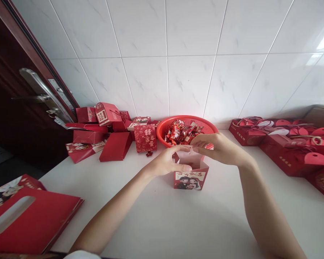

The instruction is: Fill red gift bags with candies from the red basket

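One small red-and-cream cardboard box point(190, 181) stands upright, open-topped, on the smooth white table point(164, 223), before a round red perforated plastic basket point(161, 135) of wrapped candies point(176, 132). The left hand point(169, 160) spreads thumb and forefinger across its opening; the right hand point(218, 148) curls above, fingertips gathered. Whether either grips anything cannot be determined.

dark red door point(8, 118) with silver handle point(44, 90), hanging keys point(52, 113), white tiled wall point(143, 86)

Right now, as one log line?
left hand: across box top | right hand: near box's back edge | box: upright, open | basket: behind, holds candy
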A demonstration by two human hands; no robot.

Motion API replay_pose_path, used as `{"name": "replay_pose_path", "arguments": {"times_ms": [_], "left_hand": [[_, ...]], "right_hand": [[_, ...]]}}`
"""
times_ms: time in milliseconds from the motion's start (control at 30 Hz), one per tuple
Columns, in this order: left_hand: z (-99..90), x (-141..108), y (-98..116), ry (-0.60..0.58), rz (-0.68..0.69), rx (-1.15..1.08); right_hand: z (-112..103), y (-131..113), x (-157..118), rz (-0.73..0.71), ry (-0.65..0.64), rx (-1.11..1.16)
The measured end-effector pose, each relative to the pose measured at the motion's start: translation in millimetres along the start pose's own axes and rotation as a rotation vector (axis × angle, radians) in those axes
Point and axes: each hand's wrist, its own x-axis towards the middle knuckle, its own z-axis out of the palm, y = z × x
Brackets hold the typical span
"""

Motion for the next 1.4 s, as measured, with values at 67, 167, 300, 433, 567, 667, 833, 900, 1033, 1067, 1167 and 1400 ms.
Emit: {"name": "replay_pose_path", "arguments": {"times_ms": [67,167,300,433,567,667,833,900,1033,1067,1167,1400], "left_hand": [[0.2,0.3,-1.4,0.019,0.013,0.024],[-0.5,1.7,-5.7,0.038,0.063,0.07],[-1.9,5.2,-13.7,0.048,0.148,0.142],[-4.2,9.9,-18.8,0.13,0.197,0.14],[-8.2,12.0,-16.1,0.207,0.24,0.032],[-8.2,10.8,-12.0,0.19,0.237,-0.094],[-1.3,7.9,-12.6,0.14,0.244,-0.162],[1.6,8.8,-16.7,0.143,0.241,-0.15],[7.1,13.8,-27.7,0.137,0.258,-0.085],[8.4,14.9,-30.0,0.132,0.263,-0.078],[12.1,16.7,-33.4,0.137,0.251,-0.104],[16.4,20.9,-35.4,0.106,0.124,-0.268]], "right_hand": [[-3.0,0.5,-2.2,-0.007,0.095,-0.011],[-8.4,2.6,-4.6,0.003,0.209,-0.024],[-13.7,12.3,-6.1,0.032,0.223,0.01],[-9.9,33.0,-11.1,0.07,0.229,0.113],[5.8,45.7,-21.8,0.118,0.116,0.343],[23.6,43.6,-29.3,0.135,0.015,0.593],[55.8,42.8,-36.8,0.222,0.12,0.747],[66.1,46.2,-38.7,0.257,0.18,0.783],[78.6,53.2,-43.0,0.269,0.278,0.817],[80.3,54.5,-44.4,0.269,0.293,0.819],[83.0,57.5,-48.6,0.272,0.336,0.811],[87.3,62.0,-50.5,0.298,0.383,0.78]]}}
